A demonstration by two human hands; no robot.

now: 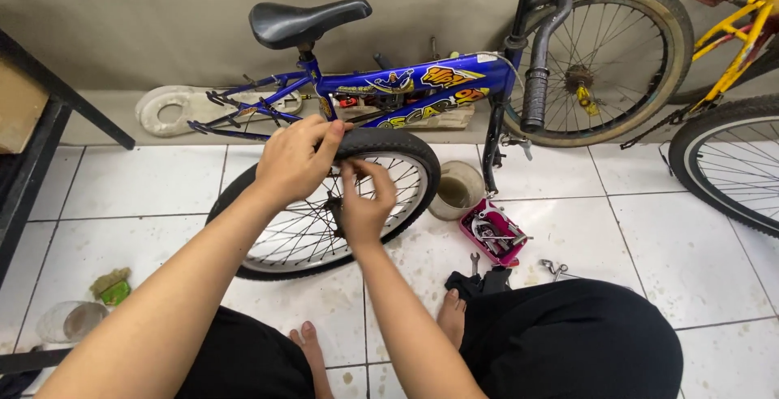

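A small blue bicycle frame (422,82) with a black saddle (304,21) stands against the wall. In front of it a loose spoked wheel with a black tyre (406,155) stands upright on the white tiled floor. My left hand (296,159) grips the top of the tyre, fingers curled over the tread. My right hand (365,200) is at the wheel's hub (333,204), fingers pinched together on or near the axle; what they pinch is hidden.
A pink tray of small tools (493,232) and a beige cup (456,190) sit right of the wheel. A spanner (475,263) and metal bits (553,267) lie on the tiles. A second wheel (604,62) and a yellow bicycle (734,38) stand at right; black table legs (32,155) at left.
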